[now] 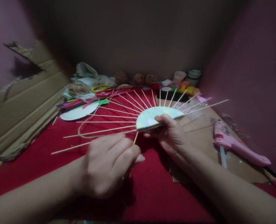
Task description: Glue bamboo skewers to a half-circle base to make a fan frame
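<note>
A pale blue half-disc [152, 115] with yellow and white patches stands out at the centre, thin wooden sticks [119, 109] fanning from its curved edge. My right hand [172, 133] pinches the half-disc near its straight edge, thumb on top and fingers beneath. To the left, my left hand [112, 165] is closed around the lower part of a stick [135, 137] at the disc's left corner. A brown twine [80, 127] loops over the left sticks and runs toward that corner; its end is hidden near my left hand.
On the red cloth [152, 196], a pink glue gun [240, 146] lies on cardboard [245, 171] at right. Twine balls [138, 79], scissors [102, 91], cups [179, 76] and a white oval [79, 112] sit farther back. Cardboard [18, 102] stands at left.
</note>
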Motion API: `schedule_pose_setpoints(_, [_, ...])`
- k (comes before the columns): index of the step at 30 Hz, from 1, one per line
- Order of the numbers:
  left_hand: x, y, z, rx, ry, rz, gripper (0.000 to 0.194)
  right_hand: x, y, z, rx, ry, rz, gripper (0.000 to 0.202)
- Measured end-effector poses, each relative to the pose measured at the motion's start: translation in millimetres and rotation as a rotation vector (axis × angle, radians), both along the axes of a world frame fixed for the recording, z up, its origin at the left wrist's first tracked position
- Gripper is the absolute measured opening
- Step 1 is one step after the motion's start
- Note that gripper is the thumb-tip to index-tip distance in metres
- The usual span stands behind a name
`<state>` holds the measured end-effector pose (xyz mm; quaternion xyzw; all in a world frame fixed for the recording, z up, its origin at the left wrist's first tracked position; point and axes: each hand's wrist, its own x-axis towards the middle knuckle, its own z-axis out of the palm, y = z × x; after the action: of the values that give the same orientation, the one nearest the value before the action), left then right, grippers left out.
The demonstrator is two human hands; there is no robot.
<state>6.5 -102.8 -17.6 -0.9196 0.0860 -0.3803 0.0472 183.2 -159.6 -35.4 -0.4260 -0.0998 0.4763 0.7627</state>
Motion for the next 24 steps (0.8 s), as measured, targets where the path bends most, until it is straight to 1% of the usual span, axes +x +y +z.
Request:
schedule_pose_setpoints(2, [-1.2,-1.3,1.8,0.016,-0.025,-0.004,0.004,-0.1,0.9,-0.3,0.005,-0.004,-0.008,0.013])
schedule_pose_setpoints(6, [-0.7,0.8,3.5,-0.002,0.025,-0.035,0.005,-0.2,1.0,-0.7,0.004,0.007,-0.004,0.013])
schedule_pose_setpoints(11, [1.6,5.3,0.1,-0.002,0.040,-0.031,0.010,-0.3,-0.6,-2.0,0.010,0.001,-0.002,0.013])
schedule_pose_setpoints(19, [1.1,3.5,-1.0,-0.027,0.041,-0.026,0.008,0.5,-1.4,0.2,-0.007,0.010,0.005,0.011])
schedule_pose_setpoints(24, [3.4,7.0,-1.0,0.022,0.048,-0.024,0.009,1.8,-2.4,1.3,0.002,0.005,0.006,0.009])
